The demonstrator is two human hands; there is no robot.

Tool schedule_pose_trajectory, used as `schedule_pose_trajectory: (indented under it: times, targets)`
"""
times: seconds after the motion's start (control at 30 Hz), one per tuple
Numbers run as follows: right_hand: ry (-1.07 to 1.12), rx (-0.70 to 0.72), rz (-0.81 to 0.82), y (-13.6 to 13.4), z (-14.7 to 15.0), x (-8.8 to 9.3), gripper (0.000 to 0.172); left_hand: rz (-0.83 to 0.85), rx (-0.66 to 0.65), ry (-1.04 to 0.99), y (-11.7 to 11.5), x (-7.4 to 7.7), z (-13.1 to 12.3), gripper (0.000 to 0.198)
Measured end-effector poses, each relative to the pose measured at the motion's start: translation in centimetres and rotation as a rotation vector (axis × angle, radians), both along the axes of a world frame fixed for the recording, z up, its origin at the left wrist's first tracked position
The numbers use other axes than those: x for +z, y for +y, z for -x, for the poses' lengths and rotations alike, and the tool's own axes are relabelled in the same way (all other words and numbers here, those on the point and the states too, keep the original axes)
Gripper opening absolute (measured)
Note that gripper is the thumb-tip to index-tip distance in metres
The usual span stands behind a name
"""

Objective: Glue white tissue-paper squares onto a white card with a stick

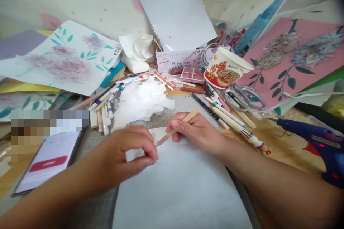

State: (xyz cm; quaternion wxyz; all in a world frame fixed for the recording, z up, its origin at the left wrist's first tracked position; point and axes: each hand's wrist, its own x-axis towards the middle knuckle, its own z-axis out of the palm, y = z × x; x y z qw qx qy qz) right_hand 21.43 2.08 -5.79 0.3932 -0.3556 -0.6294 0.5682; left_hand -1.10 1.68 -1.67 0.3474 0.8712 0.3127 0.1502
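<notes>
My right hand (189, 130) grips a flat wooden craft stick (177, 127) like a pen, its lower tip slanting down to the left. My left hand (126, 154) is closed in a pinch, thumb against forefinger, close beside that tip. Whatever lies between those fingertips is too small or hidden to make out. Under both hands spreads a blank white sheet of paper (177, 189). Just beyond my left hand is a heap of torn white paper pieces (143, 98).
A phone (51, 161) lies at left. Markers (107, 109), scissors (243, 98) and a paper cup (225, 68) crowd the back. A blue glue gun (309, 134) sits at right. Flower pictures (72, 59) lean on both sides.
</notes>
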Motion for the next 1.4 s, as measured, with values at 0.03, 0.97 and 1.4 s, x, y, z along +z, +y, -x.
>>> schedule_pose_trajectory:
  times: [0.03,0.97,1.4]
  targets:
    - [-0.002,0.002,0.007,0.0,0.0,-0.1,0.036,-0.026,0.040,-0.005,0.0,-0.2,-0.2,0.014]
    - [0.095,-0.101,0.071,0.0,-0.1,-0.3,0.028,-0.049,0.329,0.215,0.1,-2.5,-2.0,0.018]
    - [-0.027,-0.061,0.062,0.3,0.2,-0.2,0.030,-0.153,0.178,0.242,0.3,-1.6,-0.5,0.015]
